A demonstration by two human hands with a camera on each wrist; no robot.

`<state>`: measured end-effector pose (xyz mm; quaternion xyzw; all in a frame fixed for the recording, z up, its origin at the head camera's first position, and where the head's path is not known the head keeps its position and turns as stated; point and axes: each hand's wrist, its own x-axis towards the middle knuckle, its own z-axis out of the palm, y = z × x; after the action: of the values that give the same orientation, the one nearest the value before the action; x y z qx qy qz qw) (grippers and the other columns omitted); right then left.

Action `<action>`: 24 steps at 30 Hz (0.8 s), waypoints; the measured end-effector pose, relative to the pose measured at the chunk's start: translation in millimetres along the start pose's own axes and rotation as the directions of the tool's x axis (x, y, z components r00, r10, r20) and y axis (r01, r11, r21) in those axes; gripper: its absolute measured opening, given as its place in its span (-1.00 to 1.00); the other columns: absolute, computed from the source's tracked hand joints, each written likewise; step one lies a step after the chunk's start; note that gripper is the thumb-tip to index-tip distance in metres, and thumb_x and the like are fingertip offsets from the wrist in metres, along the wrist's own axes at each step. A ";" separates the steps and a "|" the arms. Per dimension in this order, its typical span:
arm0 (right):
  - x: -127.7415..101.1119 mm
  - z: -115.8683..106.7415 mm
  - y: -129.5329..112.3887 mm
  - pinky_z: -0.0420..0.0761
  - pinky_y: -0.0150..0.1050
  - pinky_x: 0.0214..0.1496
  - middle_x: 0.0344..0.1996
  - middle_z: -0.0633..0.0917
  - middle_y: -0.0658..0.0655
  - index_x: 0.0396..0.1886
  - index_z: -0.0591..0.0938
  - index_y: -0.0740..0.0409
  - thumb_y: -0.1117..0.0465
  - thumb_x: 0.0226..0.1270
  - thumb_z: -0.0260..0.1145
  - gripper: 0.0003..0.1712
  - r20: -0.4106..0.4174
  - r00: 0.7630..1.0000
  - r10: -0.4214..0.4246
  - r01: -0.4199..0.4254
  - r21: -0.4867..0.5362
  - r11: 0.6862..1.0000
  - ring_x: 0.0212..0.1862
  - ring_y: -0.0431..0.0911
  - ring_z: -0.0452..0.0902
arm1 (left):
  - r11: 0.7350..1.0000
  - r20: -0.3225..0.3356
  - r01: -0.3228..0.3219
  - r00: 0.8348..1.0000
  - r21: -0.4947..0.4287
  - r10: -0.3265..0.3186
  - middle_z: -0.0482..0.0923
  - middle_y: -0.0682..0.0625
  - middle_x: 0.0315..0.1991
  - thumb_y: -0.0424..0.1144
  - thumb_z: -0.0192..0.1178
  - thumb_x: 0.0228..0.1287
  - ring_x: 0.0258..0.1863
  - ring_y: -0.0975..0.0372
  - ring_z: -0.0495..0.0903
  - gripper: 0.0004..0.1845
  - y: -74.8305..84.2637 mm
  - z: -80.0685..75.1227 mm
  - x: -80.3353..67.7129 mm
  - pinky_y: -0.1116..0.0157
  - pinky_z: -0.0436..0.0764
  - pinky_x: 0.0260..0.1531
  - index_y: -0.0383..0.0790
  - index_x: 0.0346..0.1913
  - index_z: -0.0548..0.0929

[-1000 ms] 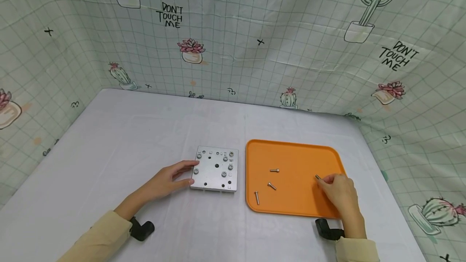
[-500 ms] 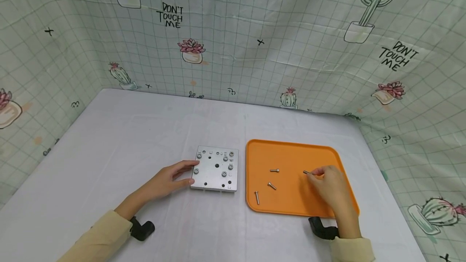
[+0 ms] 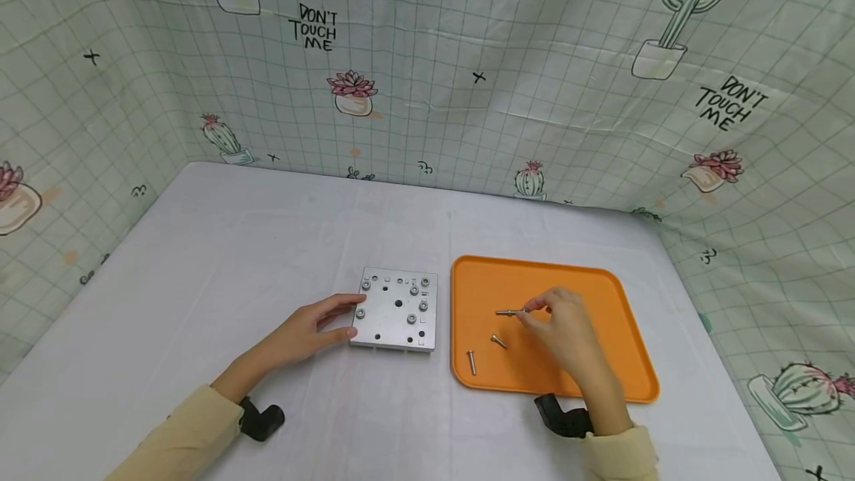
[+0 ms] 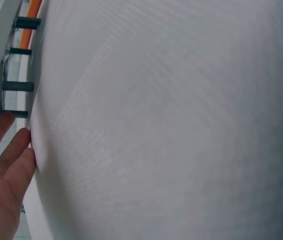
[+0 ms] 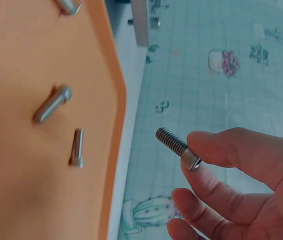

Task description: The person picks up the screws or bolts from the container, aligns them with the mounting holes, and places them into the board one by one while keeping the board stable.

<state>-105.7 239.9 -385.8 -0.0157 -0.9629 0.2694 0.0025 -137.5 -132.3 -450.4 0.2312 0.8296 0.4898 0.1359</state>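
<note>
A square silver metal plate (image 3: 398, 310) with holes and several socket-head screws stands left of the tray. My left hand (image 3: 317, 329) touches the plate's left edge, index finger and thumb spread apart and fairly straight. Beneath the plate, threaded shanks (image 4: 19, 86) stick down, close to that hand's other fingers (image 4: 16, 145). My right hand (image 3: 564, 329) is above the orange tray (image 3: 601, 295) and pinches a small threaded screw (image 5: 171, 141) between thumb and index finger. In the head view this screw overlaps another one (image 3: 504, 312) on the tray.
Two more loose screws lie on the tray: a tilted one (image 3: 499, 341) and one near the left rim (image 3: 472, 363). A white cloth (image 3: 267, 243) covers the table. Behind it hangs a checked curtain (image 3: 427, 117) with cactus prints. Black wrist mounts (image 3: 262, 421) sit on both forearms.
My right hand has moved left across the tray, carrying the screw from the right side towards the loose screws. My left hand and the metal plate stay where they were.
</note>
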 end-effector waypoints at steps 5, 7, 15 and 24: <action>1.5 9.5 -16.8 0.46 0.01 0.02 -0.20 0.57 0.20 -0.35 0.62 0.21 0.18 0.19 0.34 -0.84 0.006 0.998 -0.059 0.059 0.037 0.998 0.07 0.13 0.30 | 1.000 0.000 -0.009 1.000 -0.003 0.009 0.33 -0.07 0.32 -0.13 0.24 0.22 0.29 0.02 0.34 -0.43 -2.0 0.0 0.4 0.13 0.30 0.32 -0.12 0.28 0.39; 1.7 13.9 -23.5 0.47 -0.04 0.00 -0.21 0.56 0.18 -0.36 0.62 0.19 0.20 0.18 0.35 -0.86 0.013 0.997 -0.077 0.077 0.049 0.996 0.05 0.10 0.30 | 1.000 0.002 -0.010 1.000 -0.001 0.010 0.33 -0.08 0.32 -0.13 0.24 0.22 0.30 0.02 0.34 -0.43 -2.5 0.0 0.7 0.13 0.30 0.32 -0.12 0.28 0.39; 1.8 31.3 -49.1 0.48 -0.16 -0.08 -0.25 0.56 0.08 -0.38 0.64 0.14 0.21 0.10 0.40 -0.88 0.028 0.989 -0.148 0.147 0.045 0.988 -0.03 0.02 0.33 | 1.000 0.002 -0.007 1.000 0.001 0.007 0.32 -0.09 0.32 -0.15 0.25 0.21 0.29 0.02 0.34 -0.42 -0.7 -1.0 0.6 0.13 0.31 0.32 -0.15 0.29 0.38; 1.2 45.3 -70.7 0.49 -0.18 -0.10 -0.33 0.55 0.02 -0.45 0.67 0.09 0.20 0.05 0.44 -0.89 0.028 0.972 -0.232 0.232 -0.010 0.973 -0.10 -0.03 0.37 | 1.000 0.007 -0.014 1.000 0.014 0.014 0.32 -0.12 0.32 -0.17 0.24 0.22 0.30 0.01 0.33 -0.42 2.0 -1.3 0.1 0.12 0.30 0.32 -0.19 0.29 0.38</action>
<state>-109.5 156.0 -387.8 0.1005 -0.9598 0.2613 0.0211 -137.7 -132.4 -448.0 0.2397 0.8308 0.4843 0.1335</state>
